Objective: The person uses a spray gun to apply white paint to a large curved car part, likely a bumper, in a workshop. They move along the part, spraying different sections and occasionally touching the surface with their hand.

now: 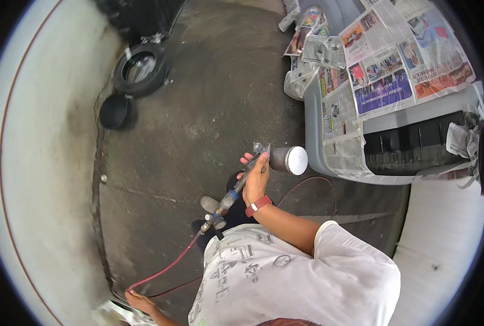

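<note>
My right hand is closed around the handle of a spray gun, a little left of the car. The gun lies tilted, its round metal cup with a white lid pointing right. A regulator with a gauge hangs off the handle's lower end, joined to a red air hose. At the lower left, my left hand is closed on that hose, which bends back on itself there. The car at the right has grey paintwork, largely masked with newspaper.
An old tyre and a black bucket stand along the pale left wall. More hose loops over the dark, stained floor near the car's front. Crumpled paper lies by my left hand.
</note>
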Demonstrator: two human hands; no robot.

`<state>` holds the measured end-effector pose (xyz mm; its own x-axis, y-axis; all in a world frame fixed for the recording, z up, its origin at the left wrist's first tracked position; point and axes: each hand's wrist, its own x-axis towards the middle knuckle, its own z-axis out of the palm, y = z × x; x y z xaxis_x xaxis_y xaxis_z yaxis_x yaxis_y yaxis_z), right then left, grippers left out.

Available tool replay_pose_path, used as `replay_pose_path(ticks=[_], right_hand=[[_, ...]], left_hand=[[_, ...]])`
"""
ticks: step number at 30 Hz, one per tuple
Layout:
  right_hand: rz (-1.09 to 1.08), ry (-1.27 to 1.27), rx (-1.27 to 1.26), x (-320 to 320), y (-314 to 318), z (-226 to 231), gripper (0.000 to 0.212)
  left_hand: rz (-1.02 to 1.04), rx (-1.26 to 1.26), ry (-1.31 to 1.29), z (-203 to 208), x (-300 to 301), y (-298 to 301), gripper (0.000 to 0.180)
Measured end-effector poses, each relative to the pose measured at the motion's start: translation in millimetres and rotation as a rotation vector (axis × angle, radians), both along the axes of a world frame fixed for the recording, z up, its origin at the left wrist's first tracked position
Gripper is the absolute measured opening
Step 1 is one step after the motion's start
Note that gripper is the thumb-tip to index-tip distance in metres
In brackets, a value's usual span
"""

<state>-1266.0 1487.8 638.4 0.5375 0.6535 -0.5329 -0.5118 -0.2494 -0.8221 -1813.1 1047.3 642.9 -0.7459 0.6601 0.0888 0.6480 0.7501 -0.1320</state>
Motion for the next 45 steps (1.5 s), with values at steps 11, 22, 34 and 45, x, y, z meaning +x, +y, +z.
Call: replay_pose_path(ticks=[11,22,34,45], right_hand=[[-0.486,0.239,0.076,50.9,293.8,-11.5,0.077],[-0.849,-0.448,-0.014,231.1,570.6,-20.9,0.088],[-1.093,-0.889,-0.228,372.2,716.9,-28.9,0.092],[-1.168,-1.028,-0.574,362.8,882.4,-0.8,0.09]], left_hand=[[-0.51,0.234,-0.021,35.2,-53.9,582.1,0.053],[-0.879,-0.489,-1.005,-92.1,217.4,758.5,0.049],[-0.363,-0.538,-1.253,-100.6,234.0,1070.4,0.053],[-1.098,0.024,-1.435,168.1,200.7,1653.9,0.06]])
